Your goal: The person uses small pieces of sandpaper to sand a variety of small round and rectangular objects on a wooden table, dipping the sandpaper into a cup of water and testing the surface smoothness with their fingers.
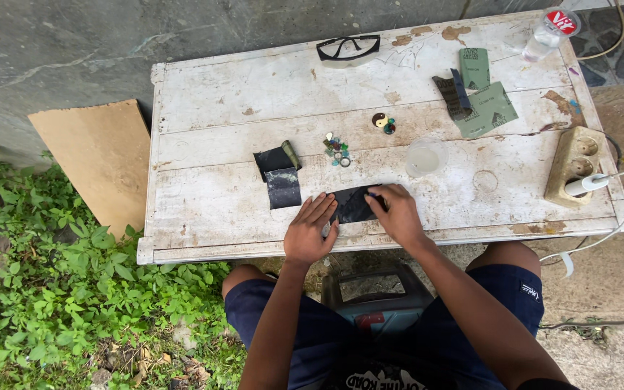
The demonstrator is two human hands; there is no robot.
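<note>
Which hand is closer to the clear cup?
The right. The right hand lies on the dark sheet just below the cup; the left hand rests at the sheet's other end, farther from it.

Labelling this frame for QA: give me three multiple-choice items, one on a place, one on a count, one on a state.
1. Where are the safety glasses?
A. at the table's far edge
B. on the grass
C. under the left hand

2. How many green sandpaper sheets lie at the far right of the table?
A. none
B. two
C. five

3. How is the left hand placed?
A. clenched round a bottle
B. raised off the table
C. flat, fingers spread, at the edge of the dark sheet

Answers:
1 A, the glasses lie near the table's back edge.
2 B, one small and one larger sheet show.
3 C, the palm lies flat while the right hand presses on the sheet.
</note>
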